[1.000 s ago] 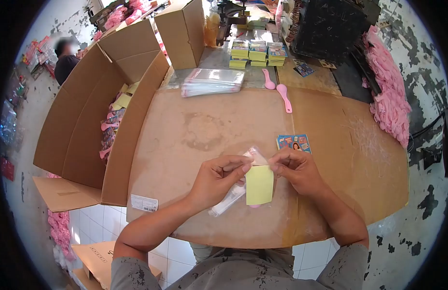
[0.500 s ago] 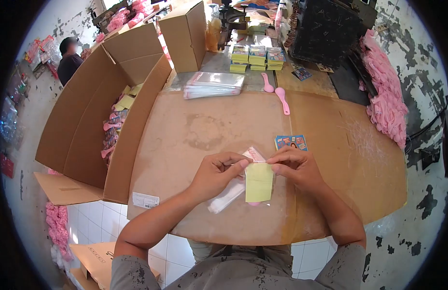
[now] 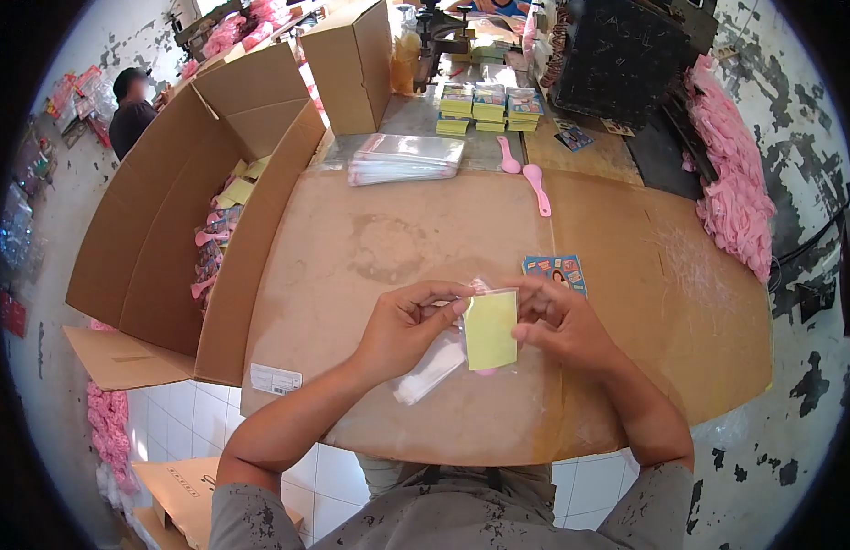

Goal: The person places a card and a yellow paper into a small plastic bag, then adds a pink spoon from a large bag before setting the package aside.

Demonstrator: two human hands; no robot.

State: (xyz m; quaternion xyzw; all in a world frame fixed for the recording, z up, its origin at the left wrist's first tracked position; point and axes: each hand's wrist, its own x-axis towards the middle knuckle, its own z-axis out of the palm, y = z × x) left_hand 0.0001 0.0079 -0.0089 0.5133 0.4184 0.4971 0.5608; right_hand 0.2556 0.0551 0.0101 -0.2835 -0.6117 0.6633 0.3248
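Note:
A clear plastic bag with a pale yellow card point(image 3: 491, 330) inside hangs over the cardboard surface, a bit of pink showing at its bottom edge. My left hand point(image 3: 411, 325) pinches the bag's upper left corner between thumb and fingers. At its right edge is my right hand point(image 3: 567, 323), thumb and fingers spread apart, the fingertips close to the bag's top corner. Beneath the hands lies a small pile of empty clear bags point(image 3: 431, 368), partly covered by the card. Just beyond my right hand sits a stack of blue printed cards point(image 3: 555, 269), partly hidden by the fingers.
To the left stands a large open carton point(image 3: 136, 229) holding packed cards and pink spoons. Farther back are clear bags point(image 3: 407, 159), two pink spoons point(image 3: 538, 190) and card stacks point(image 3: 488, 107). Pink goods point(image 3: 729, 174) hang at right. A person point(image 3: 132, 115) is at far left.
The bag with the yellow card has risen slightly and tilted. My right thumb and fingers have spread apart from their pinch at its top corner; my left hand keeps its grip.

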